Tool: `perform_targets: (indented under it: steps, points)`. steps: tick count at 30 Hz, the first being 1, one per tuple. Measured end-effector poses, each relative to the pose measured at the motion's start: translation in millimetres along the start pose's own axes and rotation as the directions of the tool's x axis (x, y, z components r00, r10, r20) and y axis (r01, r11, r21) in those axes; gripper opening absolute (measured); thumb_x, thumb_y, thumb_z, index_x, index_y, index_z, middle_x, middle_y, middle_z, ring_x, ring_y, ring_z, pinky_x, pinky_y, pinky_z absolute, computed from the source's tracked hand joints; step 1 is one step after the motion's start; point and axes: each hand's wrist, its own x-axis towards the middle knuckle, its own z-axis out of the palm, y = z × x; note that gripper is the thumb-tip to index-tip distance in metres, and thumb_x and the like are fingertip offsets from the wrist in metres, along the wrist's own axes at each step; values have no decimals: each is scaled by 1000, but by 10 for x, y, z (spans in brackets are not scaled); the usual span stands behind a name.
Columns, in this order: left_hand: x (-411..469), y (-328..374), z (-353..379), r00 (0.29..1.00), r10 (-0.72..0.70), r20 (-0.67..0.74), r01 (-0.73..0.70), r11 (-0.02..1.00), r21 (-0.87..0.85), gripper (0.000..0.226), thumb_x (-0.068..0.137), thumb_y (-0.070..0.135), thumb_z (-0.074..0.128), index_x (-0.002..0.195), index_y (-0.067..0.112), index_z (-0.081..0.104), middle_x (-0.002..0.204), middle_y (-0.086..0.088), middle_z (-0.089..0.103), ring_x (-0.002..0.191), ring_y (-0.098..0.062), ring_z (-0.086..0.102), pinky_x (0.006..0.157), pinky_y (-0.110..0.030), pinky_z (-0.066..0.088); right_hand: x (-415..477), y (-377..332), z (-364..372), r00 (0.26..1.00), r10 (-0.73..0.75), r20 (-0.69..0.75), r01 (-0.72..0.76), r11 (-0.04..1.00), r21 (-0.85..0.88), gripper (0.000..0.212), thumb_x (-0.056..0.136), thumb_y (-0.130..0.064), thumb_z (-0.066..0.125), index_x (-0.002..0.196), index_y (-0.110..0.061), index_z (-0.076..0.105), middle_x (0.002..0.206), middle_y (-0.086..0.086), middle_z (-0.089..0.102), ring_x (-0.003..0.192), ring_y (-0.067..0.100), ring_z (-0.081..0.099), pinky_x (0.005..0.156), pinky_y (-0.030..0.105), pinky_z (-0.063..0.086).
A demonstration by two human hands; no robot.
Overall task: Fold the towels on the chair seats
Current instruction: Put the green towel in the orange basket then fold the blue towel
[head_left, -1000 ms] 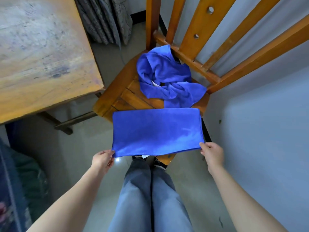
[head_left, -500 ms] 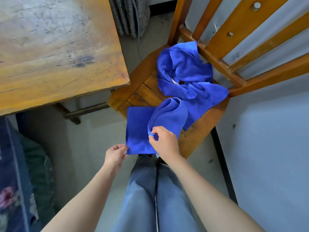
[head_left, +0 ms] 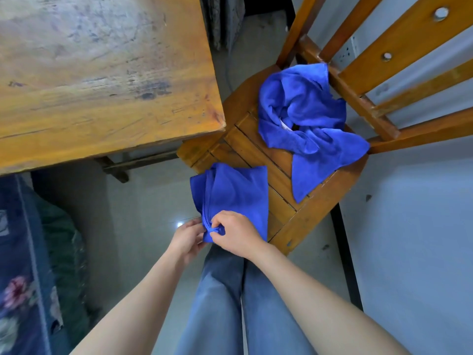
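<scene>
A folded blue towel (head_left: 235, 193) hangs over the near corner of the wooden chair seat (head_left: 279, 201). My left hand (head_left: 186, 238) and my right hand (head_left: 234, 233) meet at its near edge, and both pinch the stacked corners there. A second blue towel (head_left: 304, 119) lies crumpled and unfolded at the back of the same seat, against the slatted chair back (head_left: 384, 62). A white label shows in its folds.
A worn wooden table (head_left: 102, 73) stands close on the left, its corner almost over the seat. A grey wall is on the right. Dark patterned fabric (head_left: 23, 252) lies at the lower left. My jeans-clad legs (head_left: 230, 303) are below the hands.
The towel was stretched flat between my hands. My right hand carried its end across to the left hand, folding the towel in half.
</scene>
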Motion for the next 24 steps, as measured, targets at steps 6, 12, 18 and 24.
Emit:
perform_targets:
  steps: [6,12,18,24]
  points:
    - [17,59,-6,992,-51,117,44,997,57,38,62,1,49,97,15,58,67,1,68,58,-14,63,58,-23,47,-13,60,5,993,29,117,-45,989,139,23,82,-12,58,104,-10,59,105,-1,58,96,13,51,87,23,38]
    - [64,93,53,992,-100,82,106,992,-72,37,93,30,36,89,12,69,85,-11,70,78,-25,62,76,-35,45,-15,135,-173,949,173,263,-274,865,420,31,86,-1,39,109,-17,54,119,2,63,82,6,53,66,13,39]
    - [96,159,290,981,186,-46,-151,898,413,16,75,14,69,81,15,54,87,-4,63,83,-23,59,69,-27,48,10,355,-210,956,210,206,-287,819,497,44,76,15,31,69,-22,55,102,10,69,92,15,59,63,14,40]
    - [-82,268,510,921,263,287,-350,880,320,25,65,-8,53,88,0,54,75,3,61,63,-5,58,60,-15,47,-110,729,-734,806,422,-415,-210,860,466,40,79,6,47,107,-22,55,109,-9,54,102,9,49,88,23,37]
